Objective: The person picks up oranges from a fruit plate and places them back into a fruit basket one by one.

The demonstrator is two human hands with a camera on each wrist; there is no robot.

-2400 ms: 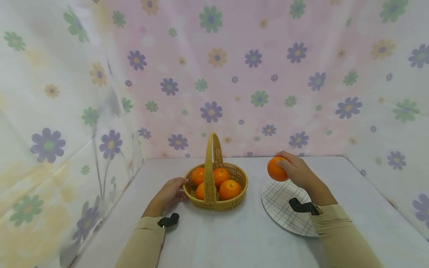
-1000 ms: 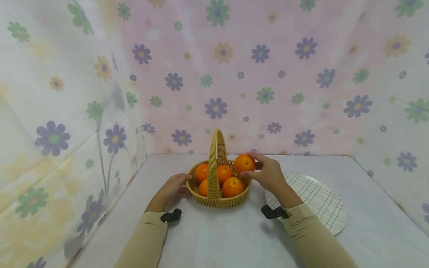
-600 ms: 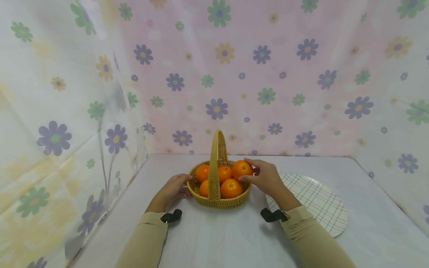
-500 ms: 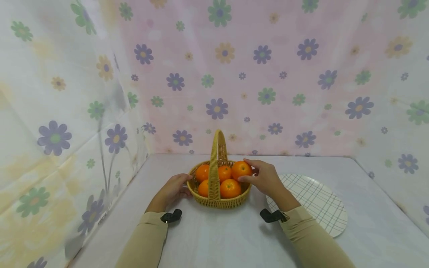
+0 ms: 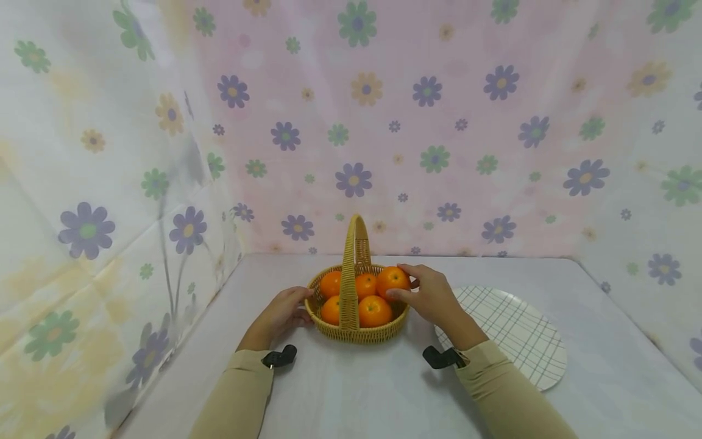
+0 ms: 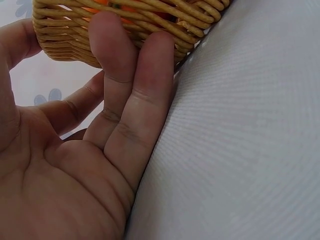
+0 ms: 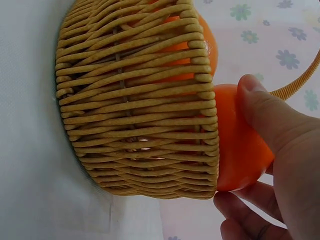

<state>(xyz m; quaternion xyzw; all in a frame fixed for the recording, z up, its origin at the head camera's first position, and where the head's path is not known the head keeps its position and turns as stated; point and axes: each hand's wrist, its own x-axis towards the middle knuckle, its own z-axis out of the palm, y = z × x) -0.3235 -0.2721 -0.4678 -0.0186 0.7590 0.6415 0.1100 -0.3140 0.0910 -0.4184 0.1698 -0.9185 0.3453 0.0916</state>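
A yellow wicker basket (image 5: 359,334) with a tall arched handle stands on the table, with several oranges (image 5: 375,311) inside it. At its left end my left hand (image 5: 280,314) holds the rim, the thumb at the edge and other fingers against the woven outer wall (image 6: 75,37). My right hand (image 5: 436,296) pinches one orange (image 5: 392,281) between thumb and fingers at the basket's right side. In the right wrist view that held orange (image 7: 240,145) sits partly below the rim, its lower part hidden behind the wicker.
A white plate (image 5: 510,326) with a checked line pattern lies on the table to the right, partly under the right forearm. Flower-printed cloth (image 5: 384,122) hangs behind and at both sides. A white cover (image 5: 340,390) lies over the table.
The right hand has brought the orange from over the plate leftward to the basket and lowered it inside the rim. The left hand has stayed at the basket's left end.
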